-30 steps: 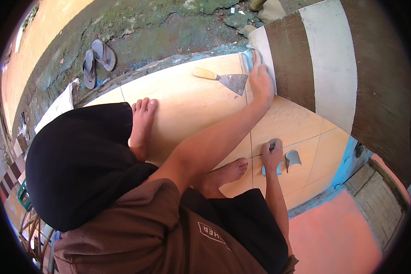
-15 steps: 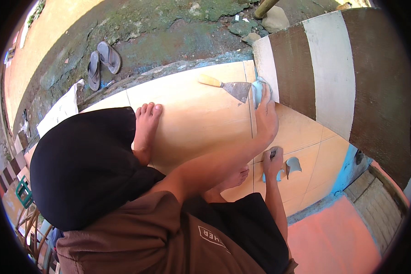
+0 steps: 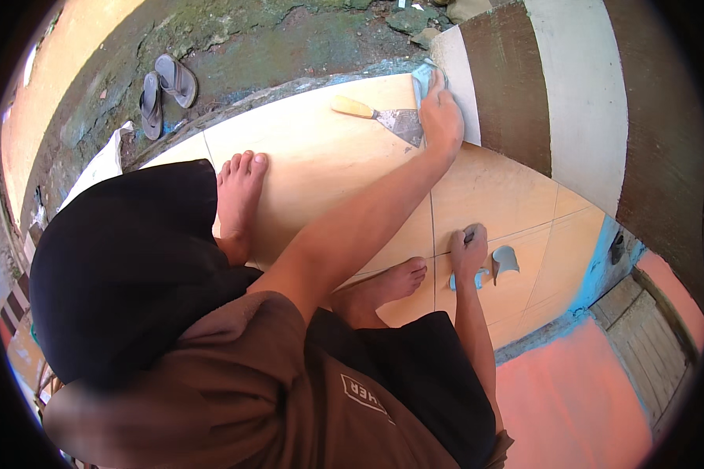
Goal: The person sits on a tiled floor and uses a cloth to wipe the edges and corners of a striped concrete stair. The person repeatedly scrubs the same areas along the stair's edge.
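My left hand (image 3: 441,113) reaches far out to the foot of the striped wall. Its fingers are closed on a light blue cloth-like piece (image 3: 422,78), pressed along the edge where wall and tiles meet; part of it is hidden. Beside that hand a putty knife (image 3: 353,106) lies flat, its stained blade close to my wrist. Lower right, my right hand (image 3: 468,248) rests low over the tiles, closed around a small dark object (image 3: 471,232). A light blue piece (image 3: 468,280) lies under its wrist, and a curved grey-blue shard (image 3: 505,260) lies just to the right.
Tan floor tiles (image 3: 321,148) spread under my bare feet. The wall (image 3: 508,86) with brown and white stripes bounds the right side. Grey sandals (image 3: 164,90) lie on rough mossy ground at upper left. A pink floor area (image 3: 571,391) and wooden slats (image 3: 645,344) are at lower right.
My left hand has slid the light blue piece farther away along the wall's foot. My right hand stays in place on the tiles. The whole view has shifted slightly.
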`<action>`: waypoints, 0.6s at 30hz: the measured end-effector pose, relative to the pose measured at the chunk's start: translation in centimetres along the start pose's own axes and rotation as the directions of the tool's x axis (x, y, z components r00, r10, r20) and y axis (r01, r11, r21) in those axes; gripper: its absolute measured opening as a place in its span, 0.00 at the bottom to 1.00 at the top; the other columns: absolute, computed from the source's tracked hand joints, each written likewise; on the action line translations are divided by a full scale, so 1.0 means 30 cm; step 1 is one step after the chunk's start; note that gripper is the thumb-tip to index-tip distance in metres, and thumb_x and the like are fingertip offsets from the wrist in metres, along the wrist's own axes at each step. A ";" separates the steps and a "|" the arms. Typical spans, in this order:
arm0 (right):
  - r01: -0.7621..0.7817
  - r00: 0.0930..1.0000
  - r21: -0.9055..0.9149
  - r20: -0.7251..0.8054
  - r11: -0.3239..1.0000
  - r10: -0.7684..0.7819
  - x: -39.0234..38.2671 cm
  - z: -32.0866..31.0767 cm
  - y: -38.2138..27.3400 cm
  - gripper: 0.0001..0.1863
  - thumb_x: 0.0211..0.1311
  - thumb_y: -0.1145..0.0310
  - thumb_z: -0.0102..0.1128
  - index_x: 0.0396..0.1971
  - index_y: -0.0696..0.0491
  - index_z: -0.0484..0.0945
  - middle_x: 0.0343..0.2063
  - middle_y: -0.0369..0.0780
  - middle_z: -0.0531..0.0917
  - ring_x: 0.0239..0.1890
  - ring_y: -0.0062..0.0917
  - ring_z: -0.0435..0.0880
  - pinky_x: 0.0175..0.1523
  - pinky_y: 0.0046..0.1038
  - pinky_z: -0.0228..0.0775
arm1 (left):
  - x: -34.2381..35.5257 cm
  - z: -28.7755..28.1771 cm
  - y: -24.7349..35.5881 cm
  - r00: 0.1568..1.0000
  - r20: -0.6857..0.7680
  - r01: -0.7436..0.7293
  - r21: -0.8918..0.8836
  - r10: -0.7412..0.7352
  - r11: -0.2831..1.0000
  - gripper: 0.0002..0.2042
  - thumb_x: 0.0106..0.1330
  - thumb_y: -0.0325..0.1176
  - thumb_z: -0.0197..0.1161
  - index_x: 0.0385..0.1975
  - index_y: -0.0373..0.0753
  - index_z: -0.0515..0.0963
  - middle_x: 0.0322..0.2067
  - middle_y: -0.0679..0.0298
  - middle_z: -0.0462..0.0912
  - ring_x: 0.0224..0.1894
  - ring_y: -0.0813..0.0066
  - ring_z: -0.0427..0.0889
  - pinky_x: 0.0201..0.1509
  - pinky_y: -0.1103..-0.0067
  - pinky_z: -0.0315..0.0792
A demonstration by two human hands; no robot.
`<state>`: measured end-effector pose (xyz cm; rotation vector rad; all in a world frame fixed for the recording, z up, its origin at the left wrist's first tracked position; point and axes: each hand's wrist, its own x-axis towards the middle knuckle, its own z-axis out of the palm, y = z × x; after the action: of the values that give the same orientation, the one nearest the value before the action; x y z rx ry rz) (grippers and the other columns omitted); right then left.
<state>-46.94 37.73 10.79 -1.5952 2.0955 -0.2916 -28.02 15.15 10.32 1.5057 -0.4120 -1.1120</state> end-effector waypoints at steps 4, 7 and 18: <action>0.016 1.000 0.100 0.006 0.995 -0.017 0.011 -0.016 -0.005 0.06 0.55 0.75 0.56 0.26 0.58 0.69 0.26 0.42 0.72 0.26 0.33 0.71 0.34 0.35 0.66 | -0.120 -0.014 0.041 0.987 0.097 0.122 0.055 -0.127 0.991 0.27 0.68 0.28 0.41 0.67 0.26 0.65 0.63 0.43 0.67 0.66 0.51 0.67 0.71 0.73 0.57; 0.031 0.998 0.050 -0.052 0.998 -0.028 0.009 0.002 0.002 0.06 0.55 0.75 0.56 0.27 0.58 0.69 0.26 0.42 0.72 0.26 0.34 0.71 0.35 0.35 0.66 | -0.127 -0.002 0.007 0.995 0.073 0.066 0.091 -0.073 0.994 0.27 0.67 0.29 0.42 0.68 0.31 0.65 0.42 0.46 0.72 0.44 0.63 0.69 0.53 0.74 0.65; -0.007 0.999 0.015 -0.047 1.000 0.007 0.026 0.008 -0.017 0.05 0.55 0.75 0.56 0.27 0.58 0.70 0.26 0.43 0.72 0.28 0.34 0.72 0.36 0.36 0.66 | -0.112 0.014 0.028 0.993 0.077 0.095 -0.071 -0.089 0.993 0.27 0.67 0.27 0.42 0.67 0.26 0.64 0.64 0.44 0.68 0.63 0.62 0.68 0.67 0.79 0.59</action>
<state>-46.55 36.86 10.60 -1.5864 2.1288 -0.3447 -29.75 17.27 12.52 1.4339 -0.3506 -1.2449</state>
